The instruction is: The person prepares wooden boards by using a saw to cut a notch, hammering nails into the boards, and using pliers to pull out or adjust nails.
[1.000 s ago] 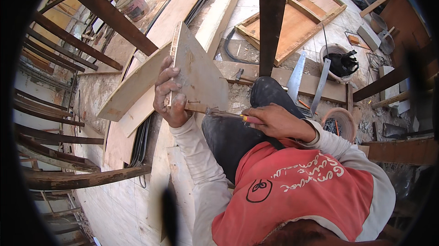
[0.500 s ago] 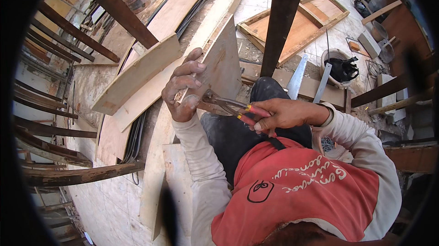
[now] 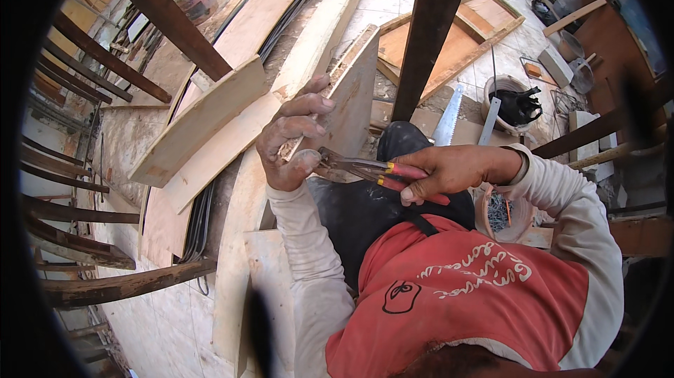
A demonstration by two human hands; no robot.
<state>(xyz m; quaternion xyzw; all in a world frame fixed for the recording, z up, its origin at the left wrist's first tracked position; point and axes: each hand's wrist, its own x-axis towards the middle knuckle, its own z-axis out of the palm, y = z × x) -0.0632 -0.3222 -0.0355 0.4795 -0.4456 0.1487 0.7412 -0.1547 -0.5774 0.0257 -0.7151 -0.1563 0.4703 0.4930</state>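
My left hand [image 3: 291,141] grips the near end of a pale wooden board [image 3: 351,101], its fingers over the rough edge and the thumb low on the near side. The board stands on edge, slanting away from me above my dark-trousered leg. My right hand [image 3: 449,171] is wrapped round the red and yellow handles of a pair of pliers [image 3: 351,163]. Their metal jaws reach the board's near end, close beside my left thumb. Whether the jaws pinch anything there is too small to tell.
A hand saw [image 3: 448,120] and a flat metal blade [image 3: 490,122] stand beyond my knee. A bucket [image 3: 516,94] holds a black bag; a tub of nails [image 3: 500,211] sits at my right. Dark posts [image 3: 428,41] rise ahead, planks [image 3: 203,122] lie left, and a wooden frame [image 3: 484,16] lies behind.
The board's near end, my left hand and the pliers have shifted slightly right. The plier handles look a little more spread. More of the nail tub shows.
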